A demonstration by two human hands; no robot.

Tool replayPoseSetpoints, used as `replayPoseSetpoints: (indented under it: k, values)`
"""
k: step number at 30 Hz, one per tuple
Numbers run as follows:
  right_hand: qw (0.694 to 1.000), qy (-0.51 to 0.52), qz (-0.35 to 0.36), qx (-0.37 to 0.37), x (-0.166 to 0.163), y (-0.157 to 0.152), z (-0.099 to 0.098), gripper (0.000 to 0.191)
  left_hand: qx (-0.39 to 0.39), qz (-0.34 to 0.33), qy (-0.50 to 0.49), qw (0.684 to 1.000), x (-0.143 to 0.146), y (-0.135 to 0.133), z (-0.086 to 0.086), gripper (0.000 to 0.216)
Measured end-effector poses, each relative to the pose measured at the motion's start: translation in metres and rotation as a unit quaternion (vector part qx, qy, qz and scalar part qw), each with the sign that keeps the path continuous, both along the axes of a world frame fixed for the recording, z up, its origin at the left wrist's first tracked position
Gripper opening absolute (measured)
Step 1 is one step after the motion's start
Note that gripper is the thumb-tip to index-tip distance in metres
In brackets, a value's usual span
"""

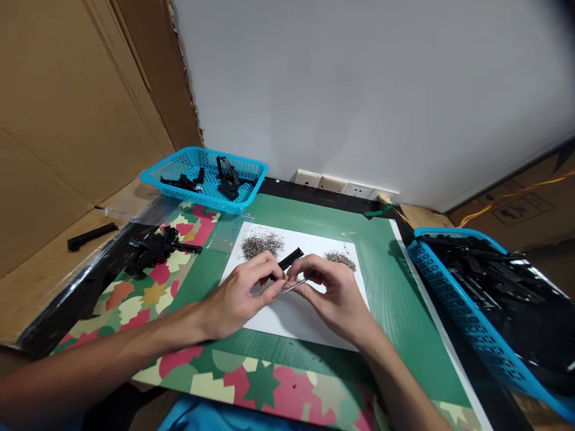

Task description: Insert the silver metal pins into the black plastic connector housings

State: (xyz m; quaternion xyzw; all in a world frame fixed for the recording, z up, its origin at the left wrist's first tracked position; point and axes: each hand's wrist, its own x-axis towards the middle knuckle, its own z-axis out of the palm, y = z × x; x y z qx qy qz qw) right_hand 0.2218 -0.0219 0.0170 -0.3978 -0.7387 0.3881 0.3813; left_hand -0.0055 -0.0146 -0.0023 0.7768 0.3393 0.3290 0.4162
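Green, smooth-faced sheeting (404, 317) covers most of the work surface, bearing a white rectangular sheet (278, 320) near its middle. Both hands meet above that white sheet, the left hand (240, 290) coming from one side and the right hand (335, 290) from the other. Behind them lie two heaps of fine, brownish-silver metal pieces: a larger heap (261, 244) beyond the left fingers and a smaller heap (340, 260) beyond the right knuckles, the single pieces too small to make out.

Between the hands is a narrow black bar-shaped part (293, 258). Left thumb and fingers are closed on its near end; its long axis slants away and rightward, so the free end juts out just past the right fingertips. Smallest is a thin silvery metal rod (294, 286), pinched in the right hand on the near side of the bar. It slants much as the bar does, its tip pointing leftward and back, close to the left thumb. Fingers hide whether rod and bar touch.
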Motion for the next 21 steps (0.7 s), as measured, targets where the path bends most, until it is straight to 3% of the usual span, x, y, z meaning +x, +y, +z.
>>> replayPoseSetpoints:
  k: [8,12,15,18,21]
  values:
    - [0.998,0.029,-0.007,-0.062,-0.008,-0.001,-0.005,0.015,-0.003,0.025,-0.019,1.000,0.001,-0.003,-0.001,0.022]
    - [0.995,0.072,-0.018,-0.064,-0.005,0.001,-0.005,0.011,-0.049,-0.019,-0.015,0.999,0.000,-0.001,0.000,0.025]
    - [0.995,0.081,-0.062,-0.022,0.008,0.004,-0.001,0.009,-0.074,-0.054,0.004,0.996,-0.001,0.000,-0.001,0.025]
    - [0.992,0.004,-0.129,0.013,0.025,0.007,0.005,0.013,-0.081,-0.068,0.031,0.994,-0.001,-0.001,-0.005,0.020]
    - [0.984,-0.120,-0.129,0.000,0.034,0.011,0.007,0.017,-0.103,-0.054,0.045,0.992,0.001,-0.003,-0.009,0.019]
